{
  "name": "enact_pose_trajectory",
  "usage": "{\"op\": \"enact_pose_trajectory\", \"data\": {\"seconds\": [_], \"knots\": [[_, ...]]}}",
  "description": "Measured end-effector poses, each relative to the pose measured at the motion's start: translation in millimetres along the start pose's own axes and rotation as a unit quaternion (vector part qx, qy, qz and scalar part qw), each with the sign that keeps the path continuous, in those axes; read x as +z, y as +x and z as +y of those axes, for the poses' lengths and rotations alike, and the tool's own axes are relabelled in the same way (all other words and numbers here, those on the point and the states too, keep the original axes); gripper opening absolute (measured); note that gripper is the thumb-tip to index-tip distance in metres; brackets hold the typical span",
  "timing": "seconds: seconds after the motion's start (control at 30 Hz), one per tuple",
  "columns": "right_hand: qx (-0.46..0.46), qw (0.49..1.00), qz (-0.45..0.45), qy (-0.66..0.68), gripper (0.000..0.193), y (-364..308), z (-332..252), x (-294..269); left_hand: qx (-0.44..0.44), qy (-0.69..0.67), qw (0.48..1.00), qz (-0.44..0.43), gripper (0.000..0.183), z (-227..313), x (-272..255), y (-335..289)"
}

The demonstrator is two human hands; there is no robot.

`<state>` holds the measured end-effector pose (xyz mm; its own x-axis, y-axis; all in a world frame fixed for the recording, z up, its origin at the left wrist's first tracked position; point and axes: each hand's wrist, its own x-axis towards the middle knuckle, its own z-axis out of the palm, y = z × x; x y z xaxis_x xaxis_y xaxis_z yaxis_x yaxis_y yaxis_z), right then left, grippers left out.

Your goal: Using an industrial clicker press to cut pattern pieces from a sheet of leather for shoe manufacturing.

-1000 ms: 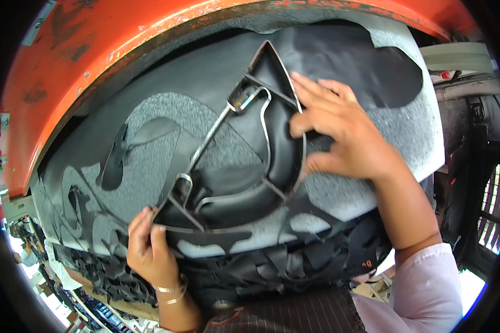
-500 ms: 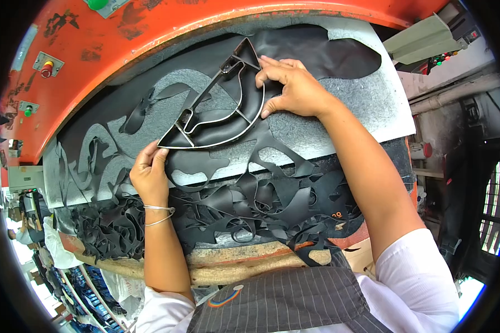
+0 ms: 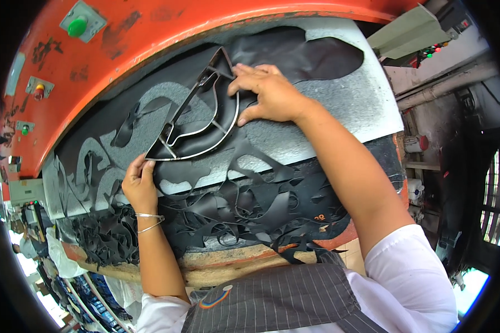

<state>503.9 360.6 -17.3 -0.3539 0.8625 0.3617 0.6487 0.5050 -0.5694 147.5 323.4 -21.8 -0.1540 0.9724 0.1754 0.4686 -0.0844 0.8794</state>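
Note:
A metal cutting die [image 3: 219, 126], a half-moon frame of thin strips with inner curves and struts, lies on a dark leather sheet [image 3: 286, 53]. My left hand [image 3: 140, 183] pinches its near left corner between thumb and fingers. At the die's curved right side is my right hand [image 3: 269, 97], fingers bent against the outer edge near the top and thumb lower down on the same edge. Around the die, the leather has cut-out gaps that show the grey-white board [image 3: 339, 100] beneath.
Tangled black leather scraps [image 3: 272, 208] heap along the board's near edge, above a worn wooden ledge [image 3: 222, 266]. An orange machine body [image 3: 94, 61] arches across the far side, with a green button [image 3: 78, 26] and a red one [image 3: 39, 91]. A grey metal box [image 3: 411, 33] juts in at far right.
The whole view has shifted, so the die, board and machine appear farther left. Both hands keep much the same hold on the die, which has moved only slightly on the leather, if at all.

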Motion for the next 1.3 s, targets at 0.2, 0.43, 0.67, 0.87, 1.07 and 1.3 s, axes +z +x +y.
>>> {"op": "enact_pose_trajectory", "data": {"seconds": [0.2, 0.43, 0.67, 0.87, 1.07, 1.3], "knots": [[0.028, 0.993, -0.027, 0.116, 0.078, 5.7, -5.7, -25.6, -0.007, 0.021, 0.999, -0.034, 0.026, -4.6, -11.4, 3.8], [0.097, 0.969, 0.078, 0.212, 0.062, -15.0, -8.9, -29.2, 0.011, -0.049, 0.997, -0.061, 0.033, -2.6, -16.0, -1.1], [0.167, 0.952, 0.182, 0.178, 0.044, -59.3, -105.3, -42.1, -0.040, -0.209, 0.975, -0.069, 0.030, -5.3, -51.3, -7.4], [0.034, 0.985, 0.136, 0.104, 0.045, -0.8, -232.4, -18.8, 0.044, -0.217, 0.970, 0.103, 0.022, 12.5, -163.8, 22.3], [0.008, 0.983, 0.177, 0.057, 0.034, 81.5, -296.0, 17.6, 0.073, -0.170, 0.919, 0.347, 0.043, -14.4, -299.9, 83.4], [0.018, 0.972, 0.216, 0.088, 0.034, 101.3, -315.7, 36.4, 0.152, -0.057, 0.867, 0.471, 0.069, 1.0, -360.1, 146.0]]}}
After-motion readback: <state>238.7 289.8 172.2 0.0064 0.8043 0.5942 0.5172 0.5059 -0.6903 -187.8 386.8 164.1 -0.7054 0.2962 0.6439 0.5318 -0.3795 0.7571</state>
